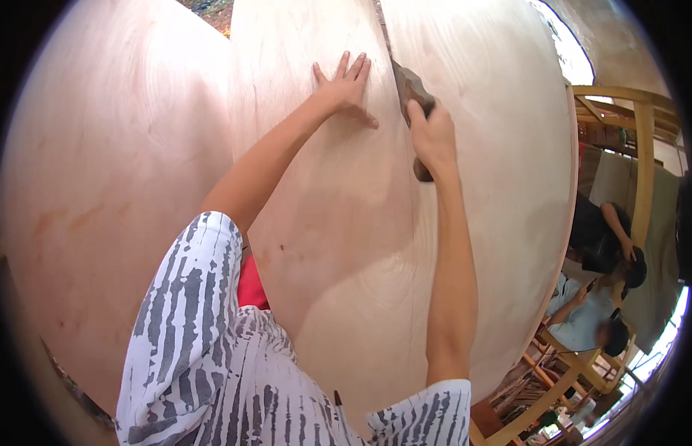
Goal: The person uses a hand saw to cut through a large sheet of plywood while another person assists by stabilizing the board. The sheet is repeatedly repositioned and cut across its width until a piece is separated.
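Observation:
A large pale plywood sheet stretches before me. A narrow gap runs down it from the far edge, and a thin dark line continues from the gap toward me. My left hand lies flat on the sheet just left of the gap, fingers spread. Closed around the dark brown wooden handle of what looks like a handsaw, my right hand is over the gap. The handle shows above and below my fist; the blade is mostly hidden.
Another plywood sheet lies to the left, its edge beside my left arm. At the right, beyond the sheet's edge, stand wooden frames. Two people are there, one in dark clothes and one in a light shirt.

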### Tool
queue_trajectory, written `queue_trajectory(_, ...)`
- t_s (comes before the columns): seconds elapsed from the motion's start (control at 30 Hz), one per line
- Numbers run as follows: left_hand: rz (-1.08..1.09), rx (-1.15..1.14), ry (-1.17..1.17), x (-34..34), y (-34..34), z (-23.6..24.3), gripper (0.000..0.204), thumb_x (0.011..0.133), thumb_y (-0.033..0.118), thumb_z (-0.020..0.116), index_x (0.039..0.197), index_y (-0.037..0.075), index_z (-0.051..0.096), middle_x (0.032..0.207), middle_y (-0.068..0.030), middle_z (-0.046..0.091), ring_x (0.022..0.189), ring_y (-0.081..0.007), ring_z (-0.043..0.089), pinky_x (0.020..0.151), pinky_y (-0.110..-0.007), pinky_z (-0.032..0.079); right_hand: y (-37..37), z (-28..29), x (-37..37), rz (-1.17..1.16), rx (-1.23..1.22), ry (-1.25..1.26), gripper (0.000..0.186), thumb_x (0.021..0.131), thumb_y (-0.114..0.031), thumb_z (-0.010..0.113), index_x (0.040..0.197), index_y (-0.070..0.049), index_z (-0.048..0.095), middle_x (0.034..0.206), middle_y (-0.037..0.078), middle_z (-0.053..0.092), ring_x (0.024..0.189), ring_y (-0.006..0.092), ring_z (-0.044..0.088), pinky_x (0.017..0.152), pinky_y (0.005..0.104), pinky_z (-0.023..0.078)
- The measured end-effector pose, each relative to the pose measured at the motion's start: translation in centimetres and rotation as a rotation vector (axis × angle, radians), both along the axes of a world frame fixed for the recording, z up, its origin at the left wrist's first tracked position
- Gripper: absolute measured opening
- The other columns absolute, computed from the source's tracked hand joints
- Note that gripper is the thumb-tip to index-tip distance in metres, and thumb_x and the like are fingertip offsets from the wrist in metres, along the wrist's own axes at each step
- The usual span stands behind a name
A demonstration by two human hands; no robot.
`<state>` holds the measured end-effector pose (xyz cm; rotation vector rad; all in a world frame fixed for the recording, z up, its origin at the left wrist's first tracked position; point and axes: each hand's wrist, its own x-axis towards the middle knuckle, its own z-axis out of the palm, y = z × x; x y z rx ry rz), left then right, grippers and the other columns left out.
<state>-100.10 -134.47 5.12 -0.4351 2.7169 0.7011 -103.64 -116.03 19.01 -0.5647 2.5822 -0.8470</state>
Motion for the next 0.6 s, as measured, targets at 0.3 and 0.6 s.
queue_trajectory(0.3,0.051,-0.055,-0.001,-0.2,-1.6,0.5,0.156,0.057,0.074,0.088,0.170,0.011,0.000,0.179,-0.0035,-0.002,0.164,-0.0319,-0.007,0.112,-0.089,0.004,16.2,21.9,18.2,-0.360,-0.051,-0.177,0.052,0.102,-0.016,0.062,0.149,0.004,0.053,0.099,0.006,0.072,0.057,0.0010,0.047,0.051,0.0186,0.035)
queue_trajectory(0.6,0.059,0.006,0.004,0.7,0.4,0.8,0.158,0.053,0.073,0.089,0.170,0.012,0.002,0.179,-0.0013,-0.001,0.164,-0.0307,-0.007,0.111,-0.090,0.003,-1.2,-1.8,0.5,-0.017,-0.058,0.075,0.042,0.100,-0.028,0.062,0.122,0.008,0.064,0.106,0.030,0.072,0.101,0.0410,0.070,0.090,0.0451,0.053)
